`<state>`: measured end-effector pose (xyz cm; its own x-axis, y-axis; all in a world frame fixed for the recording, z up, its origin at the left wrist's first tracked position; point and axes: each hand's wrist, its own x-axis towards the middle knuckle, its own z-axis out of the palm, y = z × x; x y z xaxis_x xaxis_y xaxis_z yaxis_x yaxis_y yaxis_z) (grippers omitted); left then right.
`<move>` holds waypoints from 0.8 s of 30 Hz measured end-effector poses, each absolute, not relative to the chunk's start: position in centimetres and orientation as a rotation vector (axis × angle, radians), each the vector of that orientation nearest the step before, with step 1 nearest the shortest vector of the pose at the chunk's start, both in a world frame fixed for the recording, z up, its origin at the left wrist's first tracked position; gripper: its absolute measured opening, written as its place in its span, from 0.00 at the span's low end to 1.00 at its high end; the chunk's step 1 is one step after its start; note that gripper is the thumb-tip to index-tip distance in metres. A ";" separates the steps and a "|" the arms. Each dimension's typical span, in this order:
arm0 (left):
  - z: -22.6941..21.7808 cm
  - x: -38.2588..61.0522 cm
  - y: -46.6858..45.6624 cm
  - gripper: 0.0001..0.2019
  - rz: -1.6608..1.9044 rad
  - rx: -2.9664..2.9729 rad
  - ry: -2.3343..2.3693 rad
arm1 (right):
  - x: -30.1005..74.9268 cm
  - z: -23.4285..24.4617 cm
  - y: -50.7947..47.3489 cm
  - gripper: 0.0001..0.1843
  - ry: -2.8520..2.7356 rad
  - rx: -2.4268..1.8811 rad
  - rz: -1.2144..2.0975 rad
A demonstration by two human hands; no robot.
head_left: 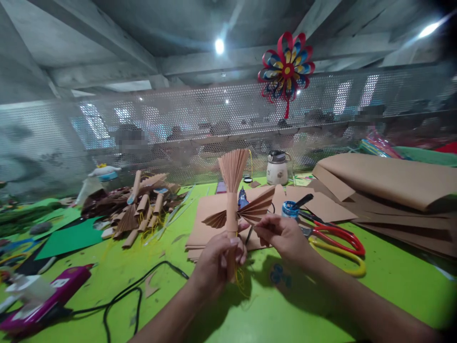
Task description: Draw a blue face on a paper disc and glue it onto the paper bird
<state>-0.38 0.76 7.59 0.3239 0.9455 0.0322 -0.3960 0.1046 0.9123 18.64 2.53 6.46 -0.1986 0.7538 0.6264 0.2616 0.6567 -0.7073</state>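
Observation:
My left hand (218, 257) is closed round the lower stem of a pleated brown paper craft (233, 190), held upright above the green table (293, 305). The craft has a fan spread at the top and two folded wings at mid height. Fingers of my right hand (282, 233) pinch the base of the right wing where it meets the stem. Yellow thread hangs from the stem's bottom below my left hand.
A stack of brown paper sheets (392, 190) lies at the right, with red and yellow scissors (339, 240) and a blue glue pot (291, 208) before it. Finished brown paper rolls (141, 207) are piled at left. A pink glue gun (50, 295) with black cord lies near left. A mesh screen stands behind.

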 end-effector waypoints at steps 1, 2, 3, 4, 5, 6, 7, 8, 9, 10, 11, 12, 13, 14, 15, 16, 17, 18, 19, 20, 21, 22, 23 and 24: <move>7.4 -0.4 0.8 0.17 1.107 1.018 0.683 | 18.6 6.4 2.5 0.10 -1.765 -0.823 0.531; 7.2 -0.3 0.9 0.16 1.100 1.023 0.682 | 18.6 6.4 2.4 0.08 -1.773 -0.823 0.503; 7.0 -0.3 0.9 0.15 1.092 1.028 0.682 | 18.6 6.3 2.4 0.07 -1.784 -0.819 0.472; 6.8 -0.2 0.8 0.13 1.082 1.031 0.683 | 18.5 6.3 2.3 0.07 -1.800 -0.810 0.443; 6.7 -0.1 0.7 0.11 1.069 1.035 0.683 | 18.5 6.3 2.3 0.08 -1.820 -0.796 0.417; 6.7 -0.1 0.6 0.11 1.055 1.039 0.685 | 18.4 6.3 2.2 0.09 -1.841 -0.781 0.397; 6.7 0.0 0.4 0.12 1.040 1.042 0.687 | 18.4 6.3 2.2 0.09 -1.862 -0.763 0.381; 6.8 0.1 0.3 0.12 1.025 1.044 0.691 | 18.4 6.3 2.2 0.10 -1.884 -0.745 0.368; 6.9 0.1 0.1 0.12 1.012 1.044 0.694 | 18.4 6.4 2.1 0.11 -1.905 -0.728 0.356; 7.0 0.2 0.0 0.12 1.001 1.042 0.697 | 18.4 6.5 2.1 0.12 -1.926 -0.715 0.346; 7.0 0.2 -0.1 0.12 0.994 1.039 0.699 | 18.5 6.5 2.1 0.13 -1.945 -0.707 0.336; 7.1 0.2 -0.1 0.13 0.990 1.035 0.698 | 18.6 6.6 2.1 0.14 -1.963 -0.703 0.326; 7.0 0.2 -0.1 0.14 0.987 1.031 0.695 | 18.7 6.6 2.2 0.15 -1.979 -0.703 0.316; 7.0 0.2 0.0 0.14 0.984 1.026 0.693 | 18.9 6.6 2.2 0.15 -1.999 -0.702 0.304; 6.9 0.1 0.1 0.14 0.982 1.020 0.692 | 19.1 6.6 2.2 0.16 -2.027 -0.699 0.288; 6.7 0.1 0.2 0.14 0.979 1.013 0.691 | 19.2 6.6 2.3 0.16 -2.058 -0.694 0.271; 6.6 0.1 0.2 0.13 0.977 1.005 0.691 | 19.4 6.6 2.3 0.16 -2.089 -0.687 0.252; 6.5 0.1 0.3 0.13 0.972 0.997 0.691 | 19.5 6.6 2.3 0.16 -2.114 -0.683 0.236; 6.4 0.2 0.3 0.13 0.970 0.991 0.691 | 19.6 6.6 2.4 0.16 -2.131 -0.682 0.224; 6.4 0.2 0.3 0.13 0.966 0.986 0.691 | 19.7 6.7 2.4 0.16 -2.136 -0.688 0.224; 6.5 0.2 0.2 0.13 0.964 0.984 0.691 | 19.7 6.7 2.4 0.16 -2.127 -0.699 0.234; 6.6 0.2 0.2 0.13 0.965 0.982 0.689 | 19.7 6.7 2.4 0.15 -2.108 -0.713 0.249; 6.7 0.3 0.1 0.13 0.969 0.979 0.686 | 19.6 6.7 2.4 0.15 -2.084 -0.731 0.269; 6.9 0.2 0.1 0.13 0.975 0.975 0.680 | 19.5 6.7 2.4 0.14 -2.058 -0.750 0.290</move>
<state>0.25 0.13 6.87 0.4217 0.9052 -0.0536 -0.3627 0.2225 0.9049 19.54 2.39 6.69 -0.4119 0.6099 0.6771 0.3993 0.7887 -0.4675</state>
